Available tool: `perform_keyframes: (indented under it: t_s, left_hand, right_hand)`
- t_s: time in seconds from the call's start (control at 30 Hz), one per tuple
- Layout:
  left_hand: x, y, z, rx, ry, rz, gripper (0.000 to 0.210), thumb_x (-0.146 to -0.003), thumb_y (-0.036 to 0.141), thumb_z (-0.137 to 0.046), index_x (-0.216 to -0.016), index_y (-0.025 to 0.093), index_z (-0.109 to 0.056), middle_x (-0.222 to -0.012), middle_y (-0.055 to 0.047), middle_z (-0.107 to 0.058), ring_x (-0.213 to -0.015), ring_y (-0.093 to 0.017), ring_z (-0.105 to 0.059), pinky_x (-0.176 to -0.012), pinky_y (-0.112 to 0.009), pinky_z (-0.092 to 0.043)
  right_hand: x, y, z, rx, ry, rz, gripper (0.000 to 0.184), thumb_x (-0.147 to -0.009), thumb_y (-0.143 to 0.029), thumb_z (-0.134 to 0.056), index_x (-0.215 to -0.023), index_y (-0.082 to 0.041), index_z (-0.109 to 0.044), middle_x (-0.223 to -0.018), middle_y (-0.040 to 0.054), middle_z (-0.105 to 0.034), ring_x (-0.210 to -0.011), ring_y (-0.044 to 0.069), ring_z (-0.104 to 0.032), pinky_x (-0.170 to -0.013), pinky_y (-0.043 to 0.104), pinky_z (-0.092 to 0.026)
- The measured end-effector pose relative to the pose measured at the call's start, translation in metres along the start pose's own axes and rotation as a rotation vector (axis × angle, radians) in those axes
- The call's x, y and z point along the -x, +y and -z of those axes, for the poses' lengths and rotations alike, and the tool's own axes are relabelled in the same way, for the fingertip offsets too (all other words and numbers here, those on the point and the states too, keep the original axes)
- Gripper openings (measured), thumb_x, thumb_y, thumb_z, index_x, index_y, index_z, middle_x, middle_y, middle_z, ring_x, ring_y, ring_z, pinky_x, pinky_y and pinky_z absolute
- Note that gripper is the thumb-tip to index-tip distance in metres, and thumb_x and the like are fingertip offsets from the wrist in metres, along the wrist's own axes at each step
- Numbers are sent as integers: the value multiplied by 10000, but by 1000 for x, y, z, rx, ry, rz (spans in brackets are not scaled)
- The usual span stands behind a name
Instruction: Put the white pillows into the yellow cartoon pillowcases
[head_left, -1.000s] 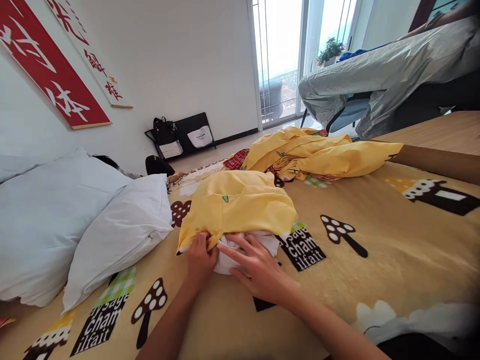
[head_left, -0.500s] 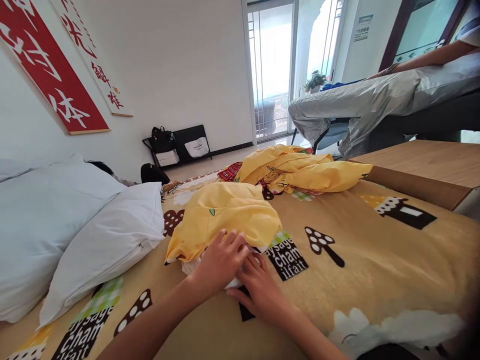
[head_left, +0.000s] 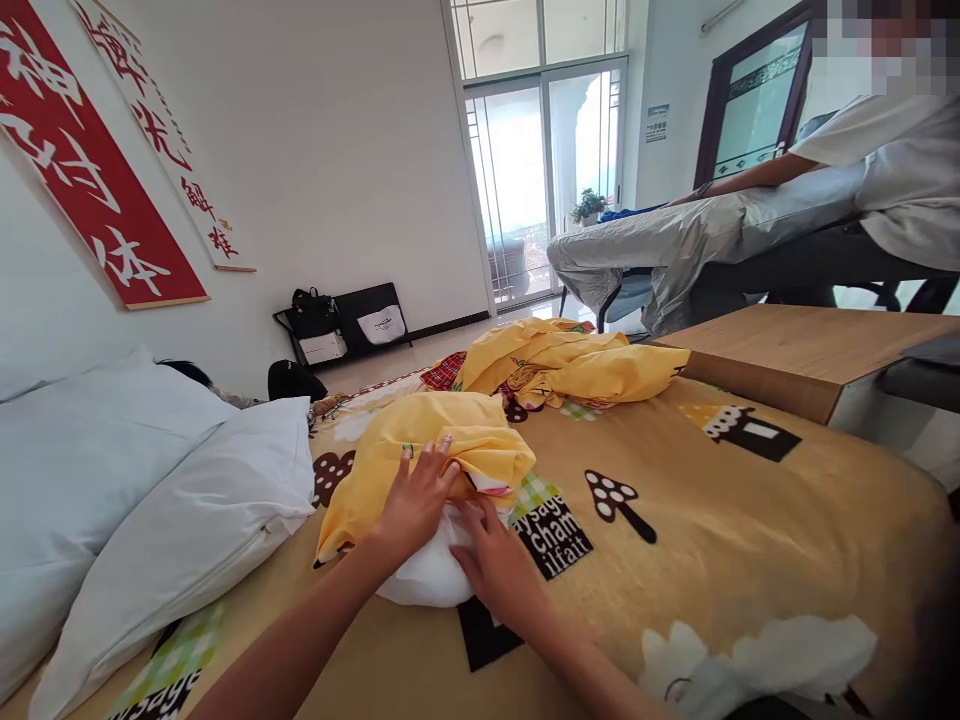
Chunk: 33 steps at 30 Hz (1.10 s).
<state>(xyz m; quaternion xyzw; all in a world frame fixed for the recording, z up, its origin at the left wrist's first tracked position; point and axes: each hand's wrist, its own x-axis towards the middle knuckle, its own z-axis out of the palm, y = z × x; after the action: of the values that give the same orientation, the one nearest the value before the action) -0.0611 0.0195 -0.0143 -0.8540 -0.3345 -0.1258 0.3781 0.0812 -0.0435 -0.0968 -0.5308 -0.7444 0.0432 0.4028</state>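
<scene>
In the head view, a yellow pillowcase [head_left: 375, 430] lies rumpled over a white pillow [head_left: 431, 572], whose near end sticks out bare. My left hand [head_left: 416, 495] is on the pillowcase close to its opening, its fingers bent over the cloth and apart; the thumb is mostly hidden. Against the right side of the white pillow rests my right hand [head_left: 499, 560], thumb and forefinger spread, other fingertips partly hidden at the case's edge. A bit of pink and white cloth shows at the folded edge between the hands.
More yellow cloth [head_left: 555, 365] lies crumpled farther back on the patterned tan blanket [head_left: 720, 540]. White pillows [head_left: 202, 510] lean at the left. A wooden board [head_left: 795, 340] edges the right, with a person's arm [head_left: 757, 180] on a plastic-covered table [head_left: 675, 235] beyond.
The pillowcase edge is pushed back, so more of the white pillow shows. My left hand has shifted up and away from my right hand. The view has tilted upward.
</scene>
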Motion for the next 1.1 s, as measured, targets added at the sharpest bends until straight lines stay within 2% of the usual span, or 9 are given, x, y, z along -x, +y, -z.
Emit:
perform_keyframes:
  t_s: [0.1, 0.2, 0.3, 0.37, 0.43, 0.53, 0.73, 0.9, 1.1]
  left_hand:
    - [-2, 2, -10, -67, 34, 8, 402, -816, 75, -498, -1180, 205, -610, -1425, -138, -508, -1217, -318, -530, -941, -518, -413]
    - [-7, 2, -9, -102, 50, -17, 324, -863, 99, -485, -1136, 212, -616, -1416, -116, -520, -1232, -297, -514, -942, -497, -408]
    - [-11, 1, 2, -101, 128, -135, 213, -899, 137, -471, -1027, 208, -626, -1402, -90, -529, -1235, -266, -495, -939, -461, -402]
    - [-13, 1, 11, -69, 174, -190, 155, -901, 147, -478, -940, 200, -618, -1276, -91, -605, -1113, -252, -552, -885, -436, -421]
    - [-12, 0, 21, -29, 161, -203, 98, -890, 160, -509, -859, 191, -596, -1025, -84, -659, -912, -238, -589, -775, -402, -444]
    - [-8, -1, 31, 8, 104, -182, 50, -859, 179, -568, -811, 190, -572, -787, -47, -596, -734, -223, -566, -624, -346, -432]
    - [10, -7, 36, 31, 91, -114, 83, -816, 110, -584, -823, 191, -566, -719, -14, -576, -621, -196, -544, -510, -303, -395]
    - [33, -14, 30, 141, 169, -42, 178, -834, 103, -516, -987, 178, -570, -783, -38, -591, -722, -218, -550, -617, -343, -465]
    - [80, -23, 13, 589, 283, 205, 288, -880, 167, -475, -1167, 179, -488, -1083, -102, -555, -1034, -222, -531, -884, -360, -489]
  right_hand:
    - [6, -3, -8, 232, 14, 68, 385, -950, -226, -475, -1330, -188, -518, -1228, 149, -586, -1035, 259, -599, -849, 408, -514]
    - [15, -4, -14, 355, 108, 135, 361, -958, -189, -427, -1291, -183, -569, -1134, 146, -635, -938, 260, -605, -800, 422, -496]
    - [22, -6, -15, 305, 186, 253, 386, -943, -132, -385, -1273, -156, -584, -1235, 146, -611, -1100, 287, -552, -911, 455, -450]
    - [20, -7, -10, 181, 103, 350, 415, -947, -147, -375, -1329, -162, -536, -1320, 118, -570, -1236, 259, -472, -1015, 425, -399]
    - [15, -7, -2, 72, -35, 373, 429, -958, -229, -410, -1379, -199, -482, -1373, 90, -530, -1292, 231, -424, -1069, 398, -359]
    - [2, -4, 3, 18, -115, 267, 435, -946, -326, -474, -1369, -222, -476, -1377, 87, -518, -1292, 244, -420, -1069, 420, -353]
    - [-17, -17, -24, 118, 59, 33, 315, -954, -203, -398, -1193, -176, -602, -1216, 128, -619, -1142, 272, -541, -999, 458, -363]
    - [-32, -29, -20, 116, -48, -163, 283, -926, -189, -413, -928, -168, -695, -932, 116, -713, -925, 259, -646, -954, 438, -366]
    - [-36, -19, -6, 99, -72, -219, 242, -902, -216, -470, -862, -150, -699, -869, 109, -727, -819, 232, -676, -704, 296, -417]
